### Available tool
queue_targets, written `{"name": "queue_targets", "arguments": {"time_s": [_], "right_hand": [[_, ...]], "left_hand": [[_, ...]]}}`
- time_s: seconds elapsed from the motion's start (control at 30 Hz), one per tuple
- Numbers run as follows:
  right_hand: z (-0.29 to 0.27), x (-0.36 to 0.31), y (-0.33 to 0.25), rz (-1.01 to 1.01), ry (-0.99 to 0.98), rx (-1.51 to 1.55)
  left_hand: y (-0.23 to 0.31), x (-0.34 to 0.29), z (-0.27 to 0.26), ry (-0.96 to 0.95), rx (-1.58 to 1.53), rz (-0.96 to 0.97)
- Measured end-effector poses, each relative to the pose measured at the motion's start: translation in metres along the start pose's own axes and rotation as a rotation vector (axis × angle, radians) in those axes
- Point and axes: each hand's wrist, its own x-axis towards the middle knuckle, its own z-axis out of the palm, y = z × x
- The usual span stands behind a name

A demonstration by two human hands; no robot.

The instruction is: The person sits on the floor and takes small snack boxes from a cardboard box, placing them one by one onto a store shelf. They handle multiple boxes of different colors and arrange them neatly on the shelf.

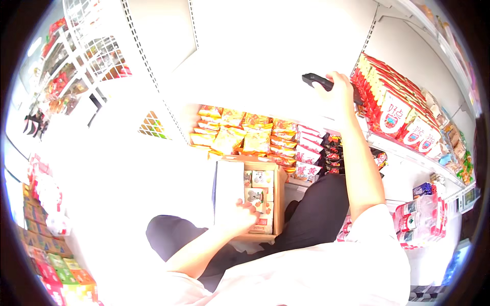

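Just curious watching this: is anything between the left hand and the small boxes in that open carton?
Nothing visible. The left hand already rests on the small boxes inside the carton; the right hand is up at the shelf, holding a dark device.

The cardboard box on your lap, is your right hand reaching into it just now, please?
No, the right hand is raised to the shelf holding a dark handheld device; the left hand is at the cardboard box.

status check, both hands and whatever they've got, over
Right hand raised at the shelf, gripping a dark handheld device. Left hand on small boxes in the open cardboard carton on the lap. Nothing between the hands and the shelves.
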Motion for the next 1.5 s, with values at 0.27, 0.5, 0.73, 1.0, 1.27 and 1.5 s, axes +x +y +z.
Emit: {"name": "queue_targets", "arguments": {"time_s": [0.27, 0.5, 0.73, 1.0, 1.27, 1.5], "right_hand": [[0.058, -0.02, 0.001, 0.007, -0.097, -0.138], [0.073, -0.034, -0.032, -0.104, -0.052, -0.183], [0.135, -0.194, -0.144, -0.293, -0.913, 0.377], [0.188, -0.293, -0.151, -0.519, -1.157, -0.001], [0.175, -0.217, -0.178, 0.151, -0.717, 0.559], [0.166, -0.214, -0.189, 0.506, -0.691, 1.146]], "left_hand": [[-0.062, -0.041, -0.068, 0.092, 0.008, -0.437], [-0.175, -0.088, 0.039, 0.087, -0.401, -0.828], [-0.176, -0.083, 0.077, -0.294, -0.697, -0.883], [-0.197, -0.057, 0.042, -0.184, -0.353, -0.926], [-0.169, -0.022, -0.006, 0.55, -1.116, -0.644], [-0.179, -0.016, -0.009, 0.858, -2.005, -0.728]]}}
